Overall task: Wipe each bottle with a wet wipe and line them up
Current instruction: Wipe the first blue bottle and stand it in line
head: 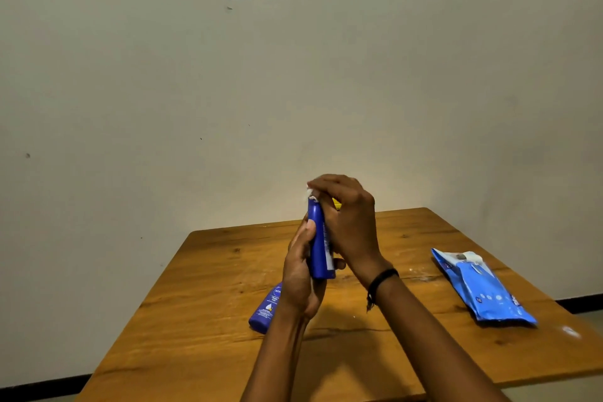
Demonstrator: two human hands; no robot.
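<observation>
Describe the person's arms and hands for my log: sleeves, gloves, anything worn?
The left forearm and right forearm are bare as far as the frame shows, with no sleeves or gloves. The right hand has a black cord band at its wrist, a short loose end hanging from it. The left hand shows nothing worn.

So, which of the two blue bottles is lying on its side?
The labelled blue bottle, flat on the table. The other blue bottle is held upright above the table in the left hand.
</observation>
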